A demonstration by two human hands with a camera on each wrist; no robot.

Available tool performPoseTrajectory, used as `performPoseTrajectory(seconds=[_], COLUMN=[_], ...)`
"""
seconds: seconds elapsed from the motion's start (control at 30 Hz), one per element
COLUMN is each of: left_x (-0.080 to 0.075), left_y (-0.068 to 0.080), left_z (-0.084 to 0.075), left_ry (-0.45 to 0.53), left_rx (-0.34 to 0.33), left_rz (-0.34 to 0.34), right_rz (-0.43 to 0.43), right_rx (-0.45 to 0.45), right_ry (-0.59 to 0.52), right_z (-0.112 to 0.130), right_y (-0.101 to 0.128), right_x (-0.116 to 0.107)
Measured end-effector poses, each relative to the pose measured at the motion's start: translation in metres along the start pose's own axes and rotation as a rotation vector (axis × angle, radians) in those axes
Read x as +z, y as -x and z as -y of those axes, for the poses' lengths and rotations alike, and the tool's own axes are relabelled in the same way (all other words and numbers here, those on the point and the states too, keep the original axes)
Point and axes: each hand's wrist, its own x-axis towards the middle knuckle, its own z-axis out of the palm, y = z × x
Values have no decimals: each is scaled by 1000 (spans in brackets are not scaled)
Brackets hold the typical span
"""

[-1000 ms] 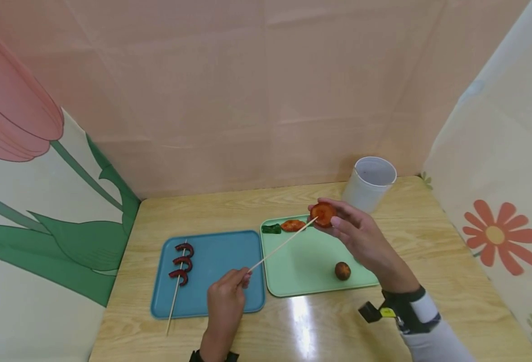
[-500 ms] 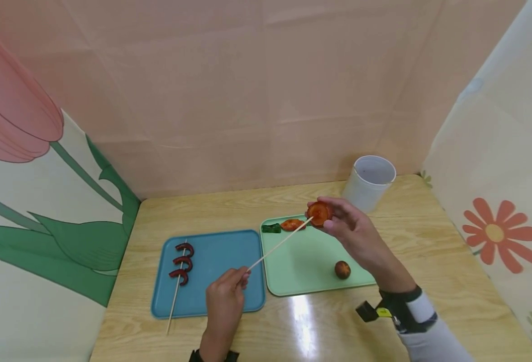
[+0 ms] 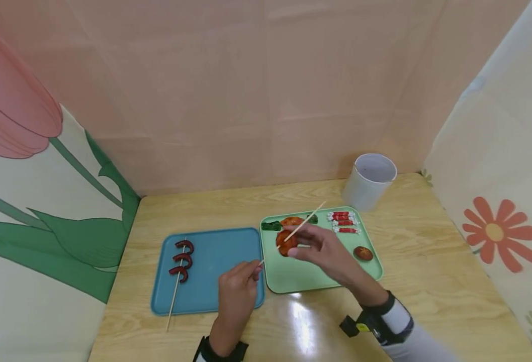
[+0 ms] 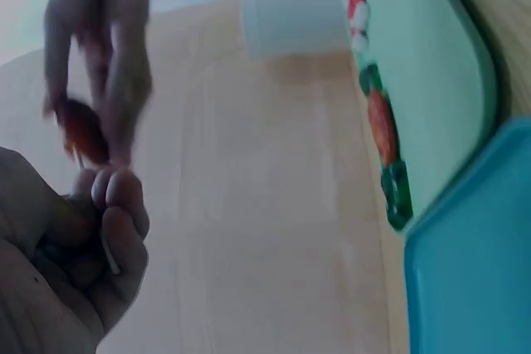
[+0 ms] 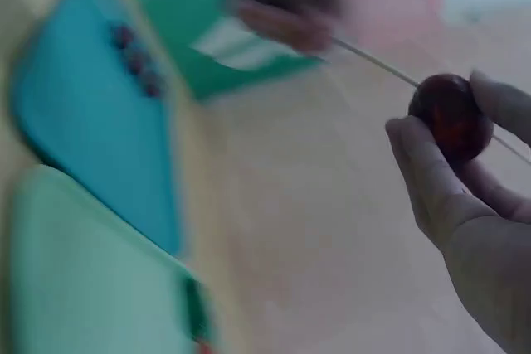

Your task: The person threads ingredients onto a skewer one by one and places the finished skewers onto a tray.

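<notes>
My left hand [image 3: 243, 281] pinches the near end of a thin wooden skewer [image 3: 311, 217] that slants up and right over the green tray [image 3: 293, 276]. My right hand [image 3: 313, 246] holds a round red-orange slice [image 3: 286, 243] threaded on the skewer, about a third of the way up from my left hand. The right wrist view shows the slice [image 5: 452, 126] between my fingertips with the skewer [image 5: 373, 60] through it. The left wrist view shows my curled fingers [image 4: 116, 213] around the stick and the slice [image 4: 83, 130] beyond.
A blue tray [image 3: 220, 271] at left carries a skewer [image 3: 175, 289] with three dark red curved pieces [image 3: 182, 260]. The green tray bears a green piece [image 3: 271, 226], an orange slice [image 3: 291, 220], red-and-white sticks [image 3: 344, 222] and a brown round piece [image 3: 363, 253]. A white cup [image 3: 369, 181] stands behind.
My right hand has slid the red slice down the skewer toward my left hand, so the skewer tip now pokes out past it. The red-and-white sticks are uncovered.
</notes>
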Motion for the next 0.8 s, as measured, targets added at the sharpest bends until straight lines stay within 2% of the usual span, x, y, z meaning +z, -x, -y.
performPoseTrajectory(seconds=[0.07,0.13,0.3,0.4,0.47,0.5,0.6,0.67,0.73,0.8], left_x=[3,5,6,6,5,5,3,1,-2,-4], left_y=[-4,-7,-10,-10,-9,-9,-8,-8,-8,-9], left_z=[-2,-3,-2,-1,0,1,4,7,9,11], left_ry=[10,3,-10,-18,-24,-27,-51,-71,-92,-103], left_rx=[41,62,39,22,19,21,37,48,54,50], left_rz=[6,8,24,37,36,32,7,-13,-30,-43], right_rz=[49,60,39,69,57,34,-63,-127,-161,-174], right_rx=[32,54,44,42,35,35,30,64,85,118], right_ry=[-18,-31,-56,13,174,298,778,1048,1208,1260], right_z=[-10,-17,-21,-22,-26,-29,-46,-58,-70,-79], right_y=[-1,-2,-3,-5,-4,-2,7,17,28,37], right_x=[13,22,27,23,16,11,-9,-23,-36,-45])
